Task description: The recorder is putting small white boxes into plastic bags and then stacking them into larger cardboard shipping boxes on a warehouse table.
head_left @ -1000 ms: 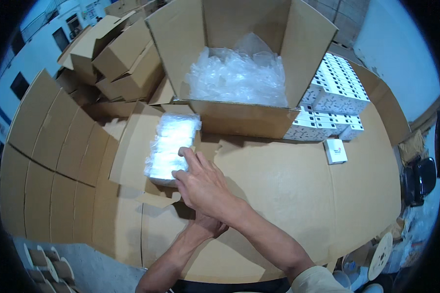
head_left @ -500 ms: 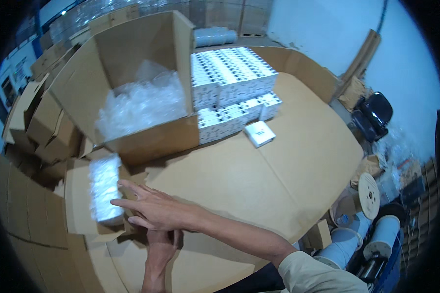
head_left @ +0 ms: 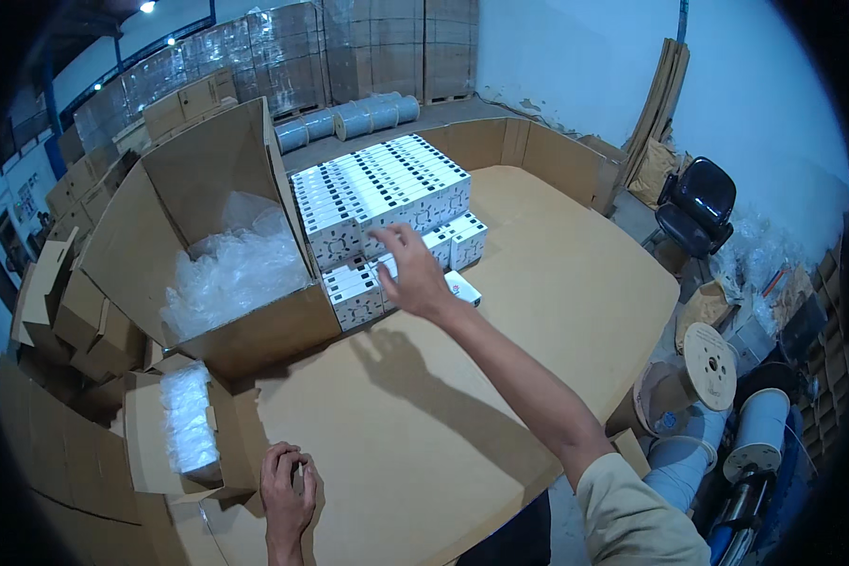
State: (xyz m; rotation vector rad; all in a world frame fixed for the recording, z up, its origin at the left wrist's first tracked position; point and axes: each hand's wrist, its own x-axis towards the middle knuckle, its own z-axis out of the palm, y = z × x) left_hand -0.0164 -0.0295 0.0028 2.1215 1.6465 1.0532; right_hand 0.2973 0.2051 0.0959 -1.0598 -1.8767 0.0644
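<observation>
My right hand (head_left: 412, 271) reaches out above the cardboard surface, open, fingers apart and slightly bent, with nothing in it. Beyond it are white printed small boxes (head_left: 401, 179), stacked in tight rows; the hand hides part of the lower row. A single white box (head_left: 462, 289) lies just beside my right wrist, partly covered. My left hand (head_left: 288, 481) rests on the cardboard surface with curled fingers; nothing shows in it. To its left stands an open small carton (head_left: 144, 420) holding a row of bubble-wrapped items (head_left: 188, 415).
A large open carton (head_left: 255, 330) full of clear bubble wrap (head_left: 241, 269) stands beside the stack. The cardboard surface (head_left: 547, 311) has a raised cardboard rim (head_left: 557, 156) at the back. Cable reels (head_left: 707, 366) and a black chair (head_left: 696, 208) are at the right.
My right hand has left the bubble-wrapped row and moved away, up and right, to the stacked boxes. My left hand, formerly partly under it, now shows apart. The view has shifted.
</observation>
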